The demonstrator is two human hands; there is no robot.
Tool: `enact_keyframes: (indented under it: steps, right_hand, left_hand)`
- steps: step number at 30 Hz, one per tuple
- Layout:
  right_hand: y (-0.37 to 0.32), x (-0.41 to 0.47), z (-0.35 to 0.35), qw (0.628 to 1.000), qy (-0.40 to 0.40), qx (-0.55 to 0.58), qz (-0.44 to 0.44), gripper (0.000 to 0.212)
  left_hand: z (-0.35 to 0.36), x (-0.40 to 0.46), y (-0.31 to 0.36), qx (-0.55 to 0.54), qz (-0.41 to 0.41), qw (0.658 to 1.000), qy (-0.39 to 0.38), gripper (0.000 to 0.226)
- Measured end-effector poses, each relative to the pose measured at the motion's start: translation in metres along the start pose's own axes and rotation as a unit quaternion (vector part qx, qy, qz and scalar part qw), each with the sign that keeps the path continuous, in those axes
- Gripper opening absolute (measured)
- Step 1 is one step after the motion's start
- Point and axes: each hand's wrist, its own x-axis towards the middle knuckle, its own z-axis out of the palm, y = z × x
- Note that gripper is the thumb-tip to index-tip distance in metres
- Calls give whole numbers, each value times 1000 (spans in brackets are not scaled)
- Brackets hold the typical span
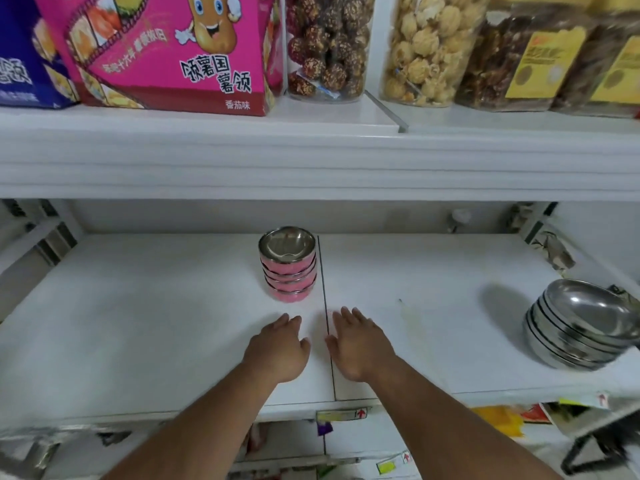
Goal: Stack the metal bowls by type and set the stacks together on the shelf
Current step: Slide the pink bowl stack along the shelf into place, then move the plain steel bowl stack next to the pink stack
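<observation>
A stack of small metal bowls with pink sides stands upright on the white shelf, near its middle, just left of a dark seam. At the far right edge of the same shelf sits a stack of larger plain steel bowls, slightly tilted. My left hand and my right hand hover palm down side by side over the shelf, a short way in front of the pink stack. Both hands hold nothing, fingers slightly apart, and touch neither stack.
The upper shelf overhangs close above and carries a pink snack box, a blue box and clear jars of snacks. Shelf brackets stand at both back corners. Paper labels and packets lie below the front edge.
</observation>
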Motion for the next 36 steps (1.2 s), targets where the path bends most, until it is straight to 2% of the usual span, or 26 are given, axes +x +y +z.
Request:
enact_keyframes:
  steps: [8,14,19,22,36]
  right_hand:
    - [56,-41,-6,999,-6,-18,-26,66]
    - [119,-88,-3,998,-20,6,-53,66]
    - [182,-133,-2,999,-10,36,-39,65]
    - [192,-142,5,998,-16,46,-35,66]
    - [248,-257,4,999,-16,23,47,65]
  left_hand:
    - [19,-40,71,8,-28,999,26,63]
    - [56,-70,144,12,-61,998,15,62]
    - [80,-93,216,11,-48,999,9,62]
    - [87,-97,225,6,-56,998,7,62]
    - [127,-158,285,-4,26,1000,10,60]
